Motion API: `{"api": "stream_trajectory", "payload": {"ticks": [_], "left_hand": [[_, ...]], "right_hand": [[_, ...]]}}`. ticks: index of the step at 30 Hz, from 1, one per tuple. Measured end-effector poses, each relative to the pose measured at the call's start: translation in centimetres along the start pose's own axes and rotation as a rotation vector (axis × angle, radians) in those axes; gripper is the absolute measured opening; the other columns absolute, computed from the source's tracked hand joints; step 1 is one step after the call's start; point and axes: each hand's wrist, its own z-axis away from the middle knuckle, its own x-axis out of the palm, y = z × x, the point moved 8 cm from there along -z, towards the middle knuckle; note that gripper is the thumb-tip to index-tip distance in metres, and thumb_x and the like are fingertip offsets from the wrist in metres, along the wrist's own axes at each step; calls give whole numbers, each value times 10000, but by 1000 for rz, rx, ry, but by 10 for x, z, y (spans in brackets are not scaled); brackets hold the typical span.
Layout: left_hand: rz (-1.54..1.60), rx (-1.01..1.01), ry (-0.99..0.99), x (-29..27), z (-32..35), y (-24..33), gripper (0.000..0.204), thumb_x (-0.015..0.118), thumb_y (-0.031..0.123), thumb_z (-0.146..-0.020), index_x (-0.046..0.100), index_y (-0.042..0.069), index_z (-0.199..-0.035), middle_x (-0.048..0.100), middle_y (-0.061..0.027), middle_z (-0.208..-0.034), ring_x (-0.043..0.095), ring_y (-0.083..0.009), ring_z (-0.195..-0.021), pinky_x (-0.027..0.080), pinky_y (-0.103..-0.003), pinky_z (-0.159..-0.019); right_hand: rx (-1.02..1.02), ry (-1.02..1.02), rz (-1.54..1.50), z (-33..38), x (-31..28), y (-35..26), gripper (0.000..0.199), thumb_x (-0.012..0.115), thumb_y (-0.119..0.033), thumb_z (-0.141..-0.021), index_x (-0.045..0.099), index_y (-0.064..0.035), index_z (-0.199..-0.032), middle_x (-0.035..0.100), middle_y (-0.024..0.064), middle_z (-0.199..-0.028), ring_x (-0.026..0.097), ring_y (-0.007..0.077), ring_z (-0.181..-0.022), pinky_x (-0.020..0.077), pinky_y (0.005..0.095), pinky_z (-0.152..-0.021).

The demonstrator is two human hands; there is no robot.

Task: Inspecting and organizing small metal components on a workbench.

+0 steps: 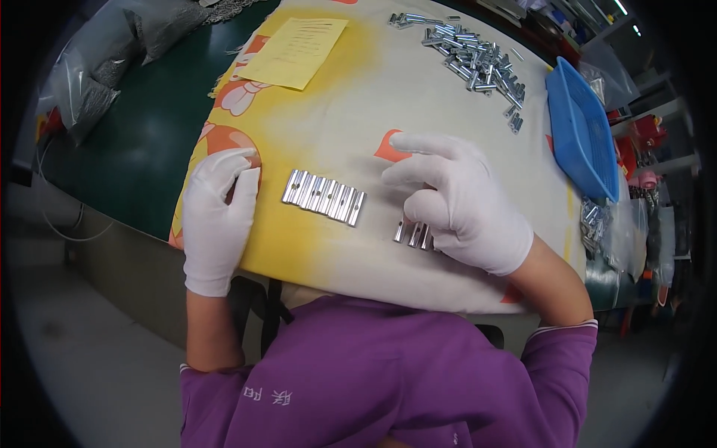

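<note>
A row of several shiny metal tubes [324, 198], side by side with small holes in some, lies on the cloth between my hands. To its left, my left hand [218, 220] in a white glove rests with fingers curled toward the thumb; whatever may be inside them is hidden. My right hand [467, 201], also gloved in white, has its index and middle fingers stretched out and apart, and I see nothing between them. Below its thumb, a smaller group of metal tubes [413, 234] lies partly covered by the hand.
Farther off at the right is a loose pile of metal tubes [478, 60]. A blue plastic basket [582, 127] stands along the right edge. Yellow paper [296, 52] lies at the far left of the cloth [336, 112]. Plastic bags of metal parts [93, 89] sit on the green tabletop [142, 149].
</note>
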Motion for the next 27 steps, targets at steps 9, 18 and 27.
{"api": "stream_trajectory", "payload": {"ticks": [9,18,27], "left_hand": [[-16,-6,-16,-1,0,-1,104,601,14,-888,657,-17,-970,688,-111,-1043,635,-232,-982,479,-311,-895],[19,32,37,0,-2,-1,102,641,3,-821,646,-37,-915,681,-141,-988,625,-285,-930,501,-348,-814],[26,12,52,-2,-2,-2,97,649,8,-817,649,-25,-907,681,-136,-978,625,-293,-930,500,-358,-819]], "right_hand": [[-31,25,69,-16,2,-6,102,627,-107,-737,646,-52,-821,652,115,-997,598,349,-1014,500,425,-806],[31,2,28,-30,22,-5,220,678,2,-675,604,-96,-857,628,117,-1134,578,391,-1121,478,471,-859],[4,59,47,-47,24,-10,177,645,-40,-693,646,-59,-868,635,133,-1080,584,378,-1062,484,460,-851]]}}
